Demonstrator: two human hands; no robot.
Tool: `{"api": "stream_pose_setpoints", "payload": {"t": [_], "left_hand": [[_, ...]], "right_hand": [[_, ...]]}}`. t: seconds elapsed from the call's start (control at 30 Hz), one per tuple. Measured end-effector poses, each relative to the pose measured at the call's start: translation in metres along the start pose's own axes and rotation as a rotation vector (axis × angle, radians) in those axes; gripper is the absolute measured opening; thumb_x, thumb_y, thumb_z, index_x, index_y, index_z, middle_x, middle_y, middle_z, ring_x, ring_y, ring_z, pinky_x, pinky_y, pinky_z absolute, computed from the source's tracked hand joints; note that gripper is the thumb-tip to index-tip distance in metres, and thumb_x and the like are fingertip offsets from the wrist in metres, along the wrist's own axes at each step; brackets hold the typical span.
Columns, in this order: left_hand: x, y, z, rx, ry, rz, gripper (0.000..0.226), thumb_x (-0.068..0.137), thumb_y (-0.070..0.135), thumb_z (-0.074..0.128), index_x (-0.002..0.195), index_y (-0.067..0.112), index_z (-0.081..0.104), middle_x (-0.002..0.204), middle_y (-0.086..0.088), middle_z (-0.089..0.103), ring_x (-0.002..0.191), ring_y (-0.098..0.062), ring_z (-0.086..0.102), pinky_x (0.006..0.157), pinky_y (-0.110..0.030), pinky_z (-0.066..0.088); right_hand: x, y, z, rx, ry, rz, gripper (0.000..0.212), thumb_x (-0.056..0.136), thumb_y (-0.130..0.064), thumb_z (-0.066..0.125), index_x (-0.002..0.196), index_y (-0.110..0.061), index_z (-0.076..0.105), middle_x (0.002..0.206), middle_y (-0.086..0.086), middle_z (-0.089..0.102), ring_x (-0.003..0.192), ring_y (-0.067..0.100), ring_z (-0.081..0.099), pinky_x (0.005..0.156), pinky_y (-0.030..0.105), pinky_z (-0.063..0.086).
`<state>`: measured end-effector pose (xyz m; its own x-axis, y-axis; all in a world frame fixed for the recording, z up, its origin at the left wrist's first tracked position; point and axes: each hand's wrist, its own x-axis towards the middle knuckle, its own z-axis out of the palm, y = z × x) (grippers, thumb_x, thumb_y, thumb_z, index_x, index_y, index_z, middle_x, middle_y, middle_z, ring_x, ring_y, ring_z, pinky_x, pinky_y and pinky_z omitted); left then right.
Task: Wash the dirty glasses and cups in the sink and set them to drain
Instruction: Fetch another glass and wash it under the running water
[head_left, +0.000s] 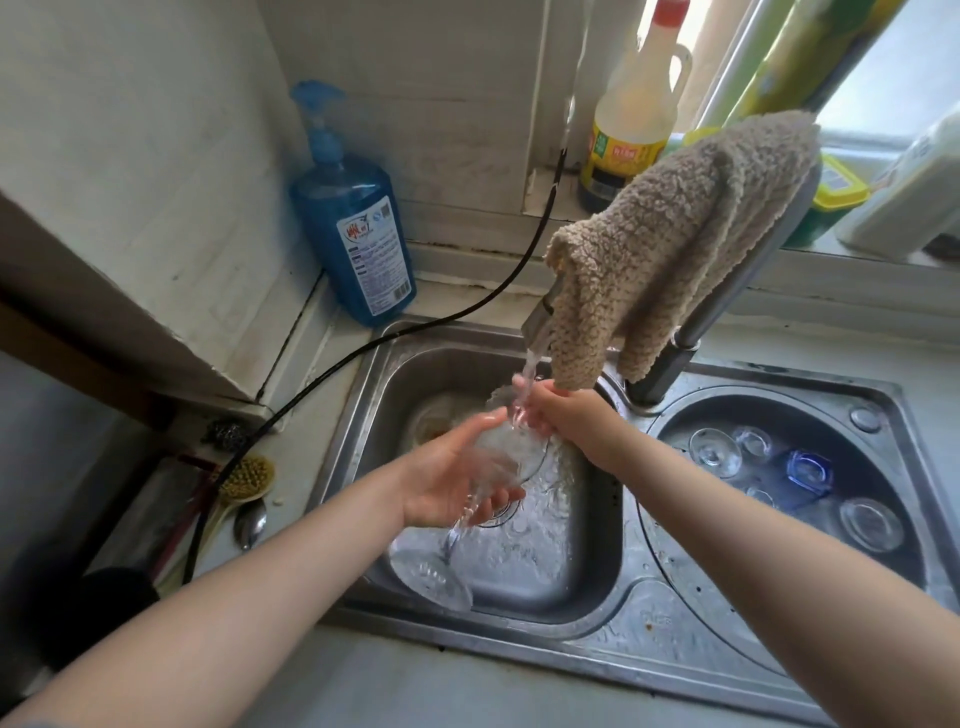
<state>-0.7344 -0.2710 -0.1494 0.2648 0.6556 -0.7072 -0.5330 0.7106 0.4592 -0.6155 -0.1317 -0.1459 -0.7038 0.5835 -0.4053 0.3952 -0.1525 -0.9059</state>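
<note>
The wine glass (488, 467) lies tilted over the left basin (597, 530), its long axis running from the foot nearest the person up and away to the bowl under the tap stream (527, 374). The left hand (457, 478) cradles the bowl from the left with fingers loosely curved around it, while the right hand (556, 415) grips the bowl's far rim directly beneath the water, wrist bent inward. The draining glasses (779, 467) sit inverted in the right basin (883, 561), so the right hand is judged nearer for the transfer.
</note>
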Motion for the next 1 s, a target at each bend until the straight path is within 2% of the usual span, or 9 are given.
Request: {"api": "stream_pose_setpoints", "payload": {"t": [0.13, 0.3, 0.43, 0.5, 0.6, 0.73, 0.87, 0.93, 1.0], "left_hand": [[-0.002, 0.005, 0.002, 0.480, 0.210, 0.212, 0.085, 0.063, 0.047, 0.083, 0.134, 0.027, 0.041, 0.127, -0.001, 0.055, 0.105, -0.016, 0.059, 0.080, -0.029, 0.054], [-0.005, 0.014, -0.006, 0.635, 0.275, 0.377, 0.086, 0.062, 0.012, 0.088, 0.131, 0.032, 0.040, 0.125, 0.011, 0.058, 0.114, -0.007, 0.057, 0.101, -0.032, 0.047], [-0.012, 0.029, -0.009, 0.889, 0.215, 0.386, 0.086, 0.067, 0.010, 0.085, 0.129, 0.043, 0.037, 0.123, 0.020, 0.053, 0.105, 0.000, 0.060, 0.080, -0.019, 0.053], [-0.013, 0.035, -0.009, 0.875, 0.207, 0.404, 0.083, 0.069, 0.008, 0.084, 0.131, 0.037, 0.038, 0.121, 0.021, 0.054, 0.102, 0.006, 0.060, 0.076, -0.013, 0.051], [-0.013, 0.038, -0.012, 0.865, 0.318, 0.436, 0.091, 0.067, 0.010, 0.085, 0.140, 0.030, 0.034, 0.126, 0.021, 0.049, 0.113, 0.002, 0.055, 0.073, -0.005, 0.046], [-0.008, 0.032, -0.016, 0.919, 0.446, 0.534, 0.088, 0.065, 0.013, 0.086, 0.136, 0.034, 0.040, 0.133, 0.020, 0.041, 0.121, -0.002, 0.043, 0.077, -0.004, 0.042], [-0.002, 0.022, -0.020, 0.914, 0.495, 0.572, 0.085, 0.059, 0.014, 0.088, 0.128, 0.038, 0.045, 0.130, 0.014, 0.047, 0.120, -0.007, 0.049, 0.096, -0.032, 0.050], [0.001, 0.020, -0.020, 0.935, 0.513, 0.580, 0.086, 0.059, 0.013, 0.087, 0.128, 0.039, 0.045, 0.129, 0.013, 0.047, 0.118, -0.009, 0.049, 0.092, -0.031, 0.052], [0.003, 0.021, -0.021, 0.960, 0.498, 0.574, 0.086, 0.060, 0.012, 0.087, 0.128, 0.041, 0.043, 0.131, 0.012, 0.045, 0.117, -0.009, 0.049, 0.086, -0.021, 0.050]], "right_hand": [[-0.014, -0.034, -0.007, -0.401, -0.342, -0.176, 0.025, 0.094, -0.029, 0.056, 0.098, -0.009, 0.070, 0.085, -0.008, 0.069, 0.069, 0.003, 0.062, 0.069, 0.018, 0.050], [-0.020, -0.034, -0.010, -1.204, -0.728, -0.392, 0.042, 0.087, -0.034, 0.065, 0.128, -0.032, 0.057, 0.133, -0.010, 0.056, 0.121, 0.008, 0.051, 0.107, 0.031, 0.035], [-0.006, -0.017, -0.023, -1.906, -0.511, -0.917, 0.057, 0.083, -0.015, 0.043, 0.138, -0.029, 0.047, 0.146, -0.006, 0.044, 0.132, 0.020, 0.045, 0.108, 0.056, 0.024], [0.003, -0.023, -0.029, -1.898, -0.522, -0.915, 0.056, 0.088, -0.007, 0.032, 0.141, -0.021, 0.043, 0.146, -0.003, 0.045, 0.129, 0.026, 0.048, 0.101, 0.059, 0.037], [0.006, -0.027, -0.019, -1.797, -0.434, -0.735, 0.057, 0.090, -0.007, 0.041, 0.146, -0.020, 0.034, 0.148, 0.004, 0.041, 0.133, 0.027, 0.041, 0.108, 0.049, 0.033], [-0.008, -0.031, 0.005, -1.122, -0.609, -0.220, 0.061, 0.092, -0.016, 0.058, 0.145, -0.031, 0.033, 0.147, -0.001, 0.040, 0.130, 0.020, 0.043, 0.108, 0.031, 0.035], [-0.005, -0.039, 0.005, -0.474, -0.787, 0.176, 0.063, 0.092, 0.006, 0.050, 0.145, -0.025, 0.036, 0.148, -0.005, 0.040, 0.127, 0.014, 0.048, 0.089, 0.024, 0.052], [-0.008, -0.034, 0.003, -0.686, -0.872, 0.091, 0.067, 0.091, 0.003, 0.052, 0.146, -0.028, 0.032, 0.151, -0.008, 0.034, 0.134, 0.013, 0.039, 0.102, 0.029, 0.044], [0.000, -0.018, -0.003, -1.294, -0.762, -0.237, 0.064, 0.093, -0.005, 0.047, 0.148, -0.029, 0.025, 0.155, -0.006, 0.026, 0.141, 0.016, 0.026, 0.116, 0.037, 0.024]]}}
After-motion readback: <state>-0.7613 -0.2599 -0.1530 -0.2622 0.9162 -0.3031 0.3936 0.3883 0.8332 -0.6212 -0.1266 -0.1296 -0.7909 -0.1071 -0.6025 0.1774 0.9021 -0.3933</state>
